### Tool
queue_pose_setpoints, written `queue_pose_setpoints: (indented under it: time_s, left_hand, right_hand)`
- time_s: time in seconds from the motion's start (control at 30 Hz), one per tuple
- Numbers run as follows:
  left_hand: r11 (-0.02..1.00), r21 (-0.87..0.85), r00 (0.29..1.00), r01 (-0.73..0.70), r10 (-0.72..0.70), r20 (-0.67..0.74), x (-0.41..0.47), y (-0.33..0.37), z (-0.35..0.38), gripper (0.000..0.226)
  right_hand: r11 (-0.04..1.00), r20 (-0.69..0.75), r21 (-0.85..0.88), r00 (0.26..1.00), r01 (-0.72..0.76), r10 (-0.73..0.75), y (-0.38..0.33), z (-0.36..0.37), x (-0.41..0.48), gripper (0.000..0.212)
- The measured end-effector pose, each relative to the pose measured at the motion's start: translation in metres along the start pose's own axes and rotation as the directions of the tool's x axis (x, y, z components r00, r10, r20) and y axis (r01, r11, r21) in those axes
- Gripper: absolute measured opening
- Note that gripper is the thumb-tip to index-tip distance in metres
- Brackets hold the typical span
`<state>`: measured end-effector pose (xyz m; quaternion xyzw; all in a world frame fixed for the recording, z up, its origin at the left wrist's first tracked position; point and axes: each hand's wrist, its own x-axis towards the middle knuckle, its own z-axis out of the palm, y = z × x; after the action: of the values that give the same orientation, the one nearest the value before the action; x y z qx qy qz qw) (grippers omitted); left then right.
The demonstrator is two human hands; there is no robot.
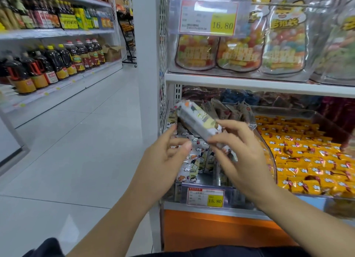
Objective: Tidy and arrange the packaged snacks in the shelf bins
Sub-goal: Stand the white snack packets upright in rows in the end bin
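One long white snack pack (197, 120) tilts above the left bin (180, 191), its lower end pinched in the narrow grip of the right hand (244, 153), fingers curled over it. The left hand (163, 160) hovers just beside it, fingers loose, holding nothing. The second bin alongside holds orange packets (307, 156)

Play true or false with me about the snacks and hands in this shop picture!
1. The right hand holds a long white snack pack. True.
2. The left hand grips that pack too. False: its fingers are open beside it.
3. The bin on the right holds orange packets. True.
4. The lower price tag reads 16.80. False: it reads 15.80.
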<state>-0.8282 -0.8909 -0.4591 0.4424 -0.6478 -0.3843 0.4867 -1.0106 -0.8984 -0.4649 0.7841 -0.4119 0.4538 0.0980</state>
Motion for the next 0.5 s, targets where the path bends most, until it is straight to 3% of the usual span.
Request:
queue_pose_setpoints:
  time_s: [0.13,0.23,0.3,0.4,0.5]
  left_hand:
    - [0.954,-0.284,0.994,0.101,-0.084,0.071,0.001,0.009,0.007,0.041]
    - [0.926,-0.359,0.993,0.117,-0.098,0.069,0.003,0.009,0.012,0.018]
    - [0.955,-0.287,0.996,0.071,-0.055,0.065,0.007,0.007,0.012,0.020]
    - [0.993,-0.110,0.991,-0.050,0.063,0.117,0.008,0.004,0.014,0.027]
    - [0.988,0.058,0.976,-0.143,0.131,0.173,0.006,0.003,0.018,0.029]
  right_hand:
    - [0.987,0.104,-0.028,0.982,0.159,-0.155,-0.002,0.000,-0.021,0.016]
    - [0.987,0.215,0.007,0.964,0.158,-0.155,-0.001,-0.004,-0.028,0.019]
    - [0.992,0.233,0.072,0.965,0.102,-0.116,0.000,-0.010,-0.025,0.022]
    - [0.986,0.135,0.164,0.991,-0.014,-0.008,0.000,-0.020,-0.007,0.026]
    - [0.975,0.176,0.173,0.979,-0.137,0.106,-0.006,-0.026,0.014,0.048]
